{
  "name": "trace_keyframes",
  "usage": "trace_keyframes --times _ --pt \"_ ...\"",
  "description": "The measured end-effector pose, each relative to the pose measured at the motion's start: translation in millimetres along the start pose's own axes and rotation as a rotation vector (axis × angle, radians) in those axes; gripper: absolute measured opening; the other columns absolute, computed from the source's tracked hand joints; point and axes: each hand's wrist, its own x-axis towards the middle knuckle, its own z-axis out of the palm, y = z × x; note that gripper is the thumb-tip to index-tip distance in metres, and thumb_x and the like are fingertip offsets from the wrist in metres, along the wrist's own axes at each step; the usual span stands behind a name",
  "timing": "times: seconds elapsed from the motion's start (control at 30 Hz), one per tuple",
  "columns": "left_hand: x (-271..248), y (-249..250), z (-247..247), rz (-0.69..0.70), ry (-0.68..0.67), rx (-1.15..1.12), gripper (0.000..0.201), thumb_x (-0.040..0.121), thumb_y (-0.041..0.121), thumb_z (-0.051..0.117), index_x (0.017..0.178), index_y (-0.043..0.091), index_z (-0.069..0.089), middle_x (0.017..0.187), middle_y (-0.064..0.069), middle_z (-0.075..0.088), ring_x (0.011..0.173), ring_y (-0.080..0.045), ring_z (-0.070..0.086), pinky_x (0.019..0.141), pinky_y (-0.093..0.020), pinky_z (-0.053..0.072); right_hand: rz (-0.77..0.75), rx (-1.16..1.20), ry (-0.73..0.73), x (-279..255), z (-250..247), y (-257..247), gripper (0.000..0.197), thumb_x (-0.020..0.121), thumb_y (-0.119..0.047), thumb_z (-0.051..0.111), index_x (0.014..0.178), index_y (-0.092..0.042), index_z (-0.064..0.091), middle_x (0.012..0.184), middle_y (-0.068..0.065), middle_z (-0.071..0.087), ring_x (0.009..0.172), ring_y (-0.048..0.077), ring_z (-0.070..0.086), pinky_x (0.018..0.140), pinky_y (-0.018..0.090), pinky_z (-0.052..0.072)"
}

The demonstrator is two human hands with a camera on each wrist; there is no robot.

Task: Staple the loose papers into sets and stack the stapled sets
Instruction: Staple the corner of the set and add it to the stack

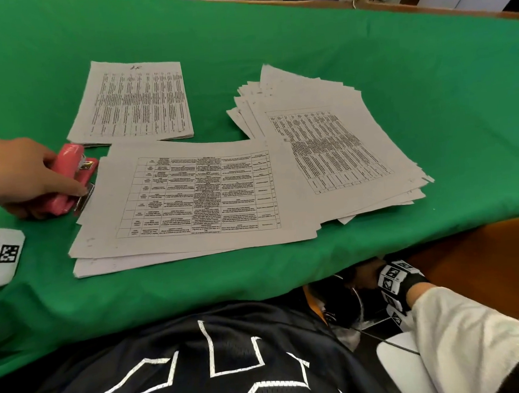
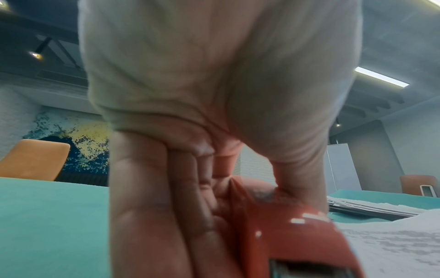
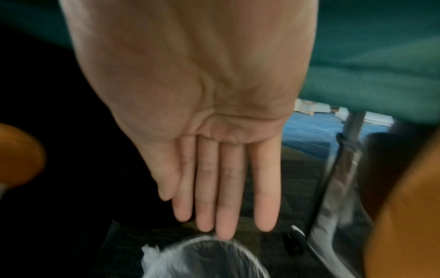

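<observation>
My left hand [image 1: 23, 177] grips a pink stapler [image 1: 70, 177] at the left of the green table, its mouth at the left edge of a set of printed sheets [image 1: 191, 197] lying in front of me. In the left wrist view the fingers [image 2: 152, 216] wrap round the stapler [image 2: 285, 235]. A neat stack of sets [image 1: 137, 103] lies behind it. A fanned pile of loose papers [image 1: 334, 149] sits to the right. My right hand [image 1: 369, 276] is below the table edge; in the right wrist view its fingers [image 3: 223, 188] are straight and empty.
A green cloth [image 1: 396, 66] covers the table. Under the table, below my right hand, stands a bin lined with clear plastic [image 3: 202, 259], beside a metal table leg [image 3: 338, 178]. An orange chair [image 2: 35, 161] stands across the table.
</observation>
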Motion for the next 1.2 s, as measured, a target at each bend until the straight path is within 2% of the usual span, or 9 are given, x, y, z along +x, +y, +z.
trace_keyframes --times 0.07,0.17,0.37,0.43,0.57,0.73,0.9,1.03,1.2 --pt "-11.5 8.2 1.3 -0.011 0.004 -0.002 0.084 0.041 0.058 0.095 0.104 0.013 0.062 0.084 -0.024 0.071 0.052 -0.043 0.071 0.049 -0.054 0.060 0.001 0.049 0.083 -13.0 -12.9 -0.9 0.071 0.100 -0.051 0.055 0.162 -0.035 0.024 0.170 -0.002 0.023 0.156 0.028 0.021 0.128 0.048 0.014" --pt "-13.9 11.3 2.3 -0.018 0.033 0.012 0.064 0.060 0.042 0.098 0.104 0.011 0.062 0.082 -0.024 0.071 0.053 -0.043 0.071 0.049 -0.054 0.061 -0.011 0.202 -0.136 -42.5 -40.5 -10.2 0.042 0.104 -0.040 0.055 0.145 -0.028 0.057 0.154 -0.003 0.051 0.141 0.021 0.045 0.117 0.032 0.032" --pt "3.5 0.2 -0.3 0.017 -0.023 -0.022 0.115 0.003 0.084 0.078 0.095 0.017 0.063 0.075 -0.021 0.073 0.054 -0.039 0.072 0.048 -0.050 0.061 -0.215 0.497 -0.304 -126.9 -114.4 -23.3 0.032 0.099 -0.039 0.066 0.130 -0.038 0.069 0.117 -0.014 0.075 0.106 0.003 0.068 0.106 0.030 0.049" --pt "-8.0 15.0 -3.6 0.017 -0.029 0.001 0.107 0.017 0.081 0.083 0.097 0.013 0.065 0.072 -0.020 0.073 0.053 -0.038 0.072 0.049 -0.048 0.061 -0.349 0.625 -0.295 -150.7 -151.8 -29.2 0.034 0.099 -0.039 0.069 0.133 -0.035 0.068 0.114 -0.004 0.078 0.106 0.014 0.072 0.106 0.042 0.052" --pt "-36.0 47.1 -4.9 -0.004 0.036 0.142 0.050 0.076 0.047 0.090 0.091 0.006 0.068 0.069 -0.017 0.071 0.045 -0.030 0.070 0.042 -0.034 0.056 -0.604 1.008 -0.112 -174.6 -233.4 -45.5 0.039 0.101 -0.020 0.061 0.140 -0.013 0.062 0.126 0.012 0.074 0.115 0.032 0.071 0.100 0.042 0.056" --pt "-47.2 47.0 -8.7 0.011 0.037 0.213 0.045 0.080 0.051 0.085 0.095 0.012 0.069 0.079 -0.009 0.073 0.062 -0.026 0.073 0.053 -0.036 0.063 -0.701 1.314 0.296 -143.5 -309.0 -95.7 0.037 0.098 -0.020 0.061 0.134 -0.008 0.064 0.124 0.016 0.073 0.116 0.037 0.070 0.098 0.049 0.057" --pt "-49.9 45.6 -9.7 0.041 0.051 0.239 0.044 0.081 0.054 0.083 0.096 0.015 0.069 0.082 -0.004 0.072 0.070 -0.022 0.071 0.067 -0.038 0.065 -0.453 0.878 0.512 -57.3 -352.7 -137.7 0.047 0.095 -0.037 0.073 0.137 -0.019 0.064 0.135 -0.001 0.069 0.122 0.017 0.065 0.112 0.046 0.049" --pt "-47.9 42.5 -8.1 0.038 0.087 0.279 0.044 0.079 0.059 0.081 0.095 0.020 0.069 0.083 -0.001 0.071 0.074 -0.020 0.069 0.072 -0.034 0.061 -0.211 0.322 0.363 -6.0 -365.6 -148.7 0.077 0.090 -0.055 0.074 0.152 -0.017 0.047 0.154 0.005 0.051 0.137 0.026 0.050 0.115 0.041 0.041" --pt "-48.5 33.1 -15.7 0.007 0.089 0.338 0.040 0.082 0.059 0.077 0.088 0.021 0.066 0.081 0.001 0.069 0.072 -0.016 0.068 0.062 -0.029 0.052 -0.172 0.162 0.313 11.8 -374.9 -148.6 0.090 0.081 -0.053 0.084 0.154 -0.020 0.043 0.150 0.006 0.052 0.131 0.028 0.052 0.107 0.040 0.043"
